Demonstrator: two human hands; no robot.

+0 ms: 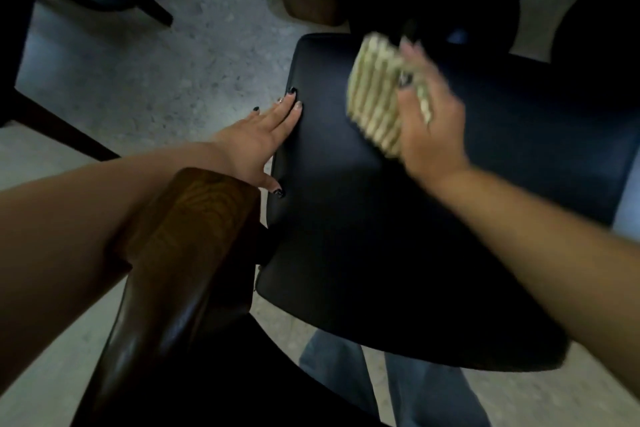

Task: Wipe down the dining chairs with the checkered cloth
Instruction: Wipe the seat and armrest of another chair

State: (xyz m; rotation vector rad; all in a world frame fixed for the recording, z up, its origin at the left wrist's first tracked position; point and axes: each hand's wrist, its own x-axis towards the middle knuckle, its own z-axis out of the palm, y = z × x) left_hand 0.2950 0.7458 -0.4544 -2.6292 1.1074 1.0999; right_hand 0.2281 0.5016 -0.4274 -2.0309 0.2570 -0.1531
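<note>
Crumpled checkered cloth (pixel 375 94) on dark chair seat (pixel 381 236)

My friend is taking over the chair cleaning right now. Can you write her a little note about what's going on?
Left hand: open, fingers flat on the left edge of the dark padded chair seat, steadying it.
Right hand: grips the folded green-and-cream checkered cloth on the far part of that seat; it is blurred, likely mid-wipe.
Done: cannot tell how much of the seat has been wiped.
Left: the rest of the seat, the brown wooden chair back, and the other dark chairs beyond.
</note>
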